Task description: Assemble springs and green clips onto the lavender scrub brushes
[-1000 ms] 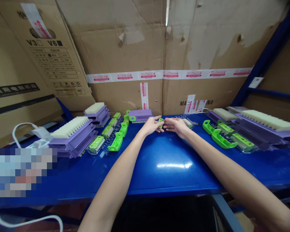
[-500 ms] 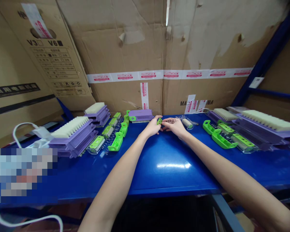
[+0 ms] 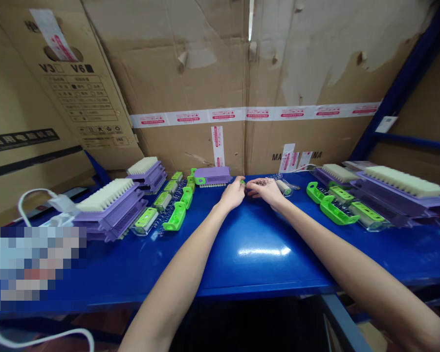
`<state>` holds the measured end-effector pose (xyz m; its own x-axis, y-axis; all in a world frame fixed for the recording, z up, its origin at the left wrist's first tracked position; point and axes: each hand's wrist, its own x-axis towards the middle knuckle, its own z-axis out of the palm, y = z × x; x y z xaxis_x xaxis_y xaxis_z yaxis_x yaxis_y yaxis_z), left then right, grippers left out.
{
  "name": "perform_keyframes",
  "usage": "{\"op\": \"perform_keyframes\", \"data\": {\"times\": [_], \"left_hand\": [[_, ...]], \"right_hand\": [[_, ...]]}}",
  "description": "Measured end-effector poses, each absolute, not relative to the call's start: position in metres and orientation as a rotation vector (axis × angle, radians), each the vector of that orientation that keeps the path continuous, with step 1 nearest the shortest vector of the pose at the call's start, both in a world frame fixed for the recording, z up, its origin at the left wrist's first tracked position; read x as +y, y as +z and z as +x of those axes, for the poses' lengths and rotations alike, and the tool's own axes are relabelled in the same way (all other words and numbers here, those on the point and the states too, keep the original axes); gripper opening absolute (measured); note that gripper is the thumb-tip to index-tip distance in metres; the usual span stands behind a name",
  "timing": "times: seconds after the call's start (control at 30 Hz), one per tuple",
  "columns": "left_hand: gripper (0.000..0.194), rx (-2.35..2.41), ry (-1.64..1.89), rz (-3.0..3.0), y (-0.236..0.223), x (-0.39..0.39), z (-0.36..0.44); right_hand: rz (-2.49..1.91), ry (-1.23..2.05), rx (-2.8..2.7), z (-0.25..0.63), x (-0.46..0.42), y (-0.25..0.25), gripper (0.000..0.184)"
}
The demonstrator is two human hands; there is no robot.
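My left hand (image 3: 233,193) is closed around a small green plastic piece (image 3: 242,182), most of it hidden by the fingers. Close by on the right, my right hand (image 3: 266,191) has its thumb and fingers bent together, with thin metal springs (image 3: 264,181) showing among them. The fingertips of both hands nearly meet above the blue table (image 3: 264,230). Just beyond my right hand, more coiled springs (image 3: 277,176) lie beside a clear piece with a pale block and a green end (image 3: 284,187).
Purple brushes with pale bristles are stacked at left (image 3: 108,210) and right (image 3: 396,193). Another purple brush (image 3: 212,175) lies bristles down at the back. Green brackets (image 3: 176,217) and clear-cased green-topped blocks (image 3: 145,220) line the left; similar brackets (image 3: 337,211) lie right. Cardboard (image 3: 190,73) walls the back.
My left hand has turned, its fingers closing further over the green piece, so less of it shows. The right hand has barely moved. The view has shifted slightly.
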<state>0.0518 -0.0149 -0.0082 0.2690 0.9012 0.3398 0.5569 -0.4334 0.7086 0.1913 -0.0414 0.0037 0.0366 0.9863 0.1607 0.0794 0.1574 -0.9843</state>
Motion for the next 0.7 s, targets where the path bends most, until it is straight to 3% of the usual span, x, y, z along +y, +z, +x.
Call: {"op": "perform_keyframes", "data": {"times": [0.3,0.5,0.7], "left_hand": [[0.04,1.448,0.986,2.049,0.005,-0.021,0.048],[0.054,1.291,1.05,1.741,0.005,-0.022,0.049],[0.048,1.217,1.151,1.776,-0.003,-0.017,0.051]], "right_hand": [[-1.182,0.931,-1.42,0.193,-0.034,-0.007,0.016],[-1.171,0.905,-1.431,0.193,-0.034,-0.008,0.028],[-1.08,0.961,-1.465,0.194,-0.032,-0.009,0.037]]}}
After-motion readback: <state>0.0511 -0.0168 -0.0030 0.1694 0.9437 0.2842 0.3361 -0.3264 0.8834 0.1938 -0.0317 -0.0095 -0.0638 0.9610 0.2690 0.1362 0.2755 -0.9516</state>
